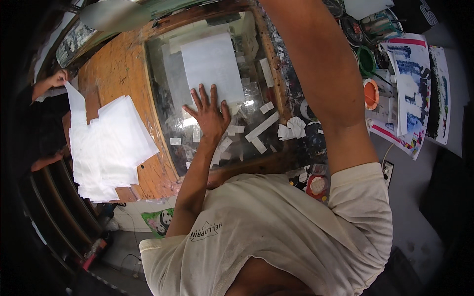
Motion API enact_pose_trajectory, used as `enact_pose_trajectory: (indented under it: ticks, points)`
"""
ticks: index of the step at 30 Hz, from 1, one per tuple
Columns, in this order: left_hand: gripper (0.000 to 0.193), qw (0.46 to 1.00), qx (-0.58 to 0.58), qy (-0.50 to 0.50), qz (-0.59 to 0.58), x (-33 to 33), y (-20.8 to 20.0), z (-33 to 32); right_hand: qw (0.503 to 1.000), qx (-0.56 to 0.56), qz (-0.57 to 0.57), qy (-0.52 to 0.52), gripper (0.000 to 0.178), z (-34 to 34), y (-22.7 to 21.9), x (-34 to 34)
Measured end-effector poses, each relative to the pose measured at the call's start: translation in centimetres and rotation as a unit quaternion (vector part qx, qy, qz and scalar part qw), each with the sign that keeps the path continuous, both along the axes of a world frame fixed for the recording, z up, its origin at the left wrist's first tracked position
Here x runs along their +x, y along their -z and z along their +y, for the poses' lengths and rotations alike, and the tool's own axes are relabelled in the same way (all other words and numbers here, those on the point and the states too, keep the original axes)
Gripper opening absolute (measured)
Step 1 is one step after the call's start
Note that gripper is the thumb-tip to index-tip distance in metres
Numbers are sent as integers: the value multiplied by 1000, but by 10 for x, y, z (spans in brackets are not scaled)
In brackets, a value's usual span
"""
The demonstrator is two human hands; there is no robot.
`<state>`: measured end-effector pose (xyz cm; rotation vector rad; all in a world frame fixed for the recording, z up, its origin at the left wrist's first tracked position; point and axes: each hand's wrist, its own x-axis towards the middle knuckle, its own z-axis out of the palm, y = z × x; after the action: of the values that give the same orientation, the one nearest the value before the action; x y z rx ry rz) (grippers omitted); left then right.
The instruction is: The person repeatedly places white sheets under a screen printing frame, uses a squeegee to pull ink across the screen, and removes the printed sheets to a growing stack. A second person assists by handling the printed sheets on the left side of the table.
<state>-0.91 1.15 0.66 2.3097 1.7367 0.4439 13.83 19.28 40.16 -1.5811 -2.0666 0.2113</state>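
My left hand (210,114) lies flat with its fingers spread. Its fingertips rest on the near edge of a white sheet (211,61), and the palm is over a glass panel (165,126) set into a wooden table. Small pale strips of tape or paper (261,126) are scattered on the glass around the hand. My right arm (331,64) reaches up past the top edge of the picture, so the right hand is out of sight.
Thin white sheets (106,143) are piled on the wooden tabletop (116,64) at left. There another person's hand (59,78) holds up one corner. Crumpled white paper (292,129) lies at the glass's right. Paint pots, one orange (371,93), and printed sheets (412,93) stand farther right.
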Motion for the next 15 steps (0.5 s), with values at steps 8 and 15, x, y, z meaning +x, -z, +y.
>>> enact_pose_trajectory:
  ticks: [8,15]
  points:
    - [61,1000,4,15,-21,-8,3,-13,998,-22,37,-45,49,-23,0,3]
    - [61,998,5,33,-58,-6,-19,-8,991,127,-13,-29,38,-13,45,1]
